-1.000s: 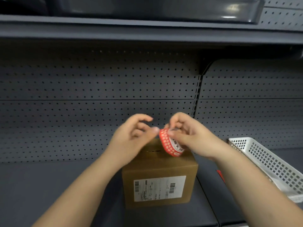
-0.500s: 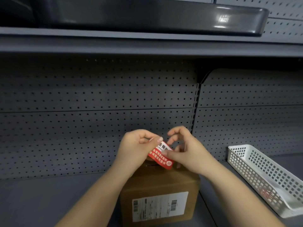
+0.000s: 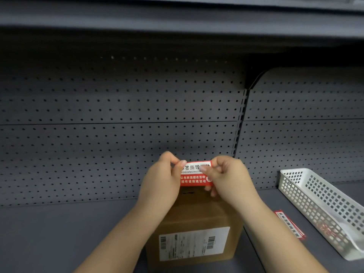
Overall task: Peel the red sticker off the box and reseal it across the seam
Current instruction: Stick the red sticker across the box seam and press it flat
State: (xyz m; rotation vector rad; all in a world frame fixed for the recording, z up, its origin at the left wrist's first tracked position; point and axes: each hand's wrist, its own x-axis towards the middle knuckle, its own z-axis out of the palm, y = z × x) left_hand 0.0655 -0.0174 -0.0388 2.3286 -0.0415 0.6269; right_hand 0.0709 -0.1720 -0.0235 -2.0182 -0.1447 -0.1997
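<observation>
Both hands pinch the sticker (image 3: 195,174) by its short ends, thumb and forefinger closed on it: the left hand (image 3: 160,180) on the left end, the right hand (image 3: 229,178) on the right. The sticker is held flat, printed face toward the camera, long axis running left to right, above the far top edge of the box (image 3: 197,219). It is red with a white band of dark characters along the top and white characters below. The brown box stands on the shelf (image 3: 59,233), a white label on its near face. To the right lie another red sticker (image 3: 289,224) and a white basket (image 3: 319,205).
</observation>
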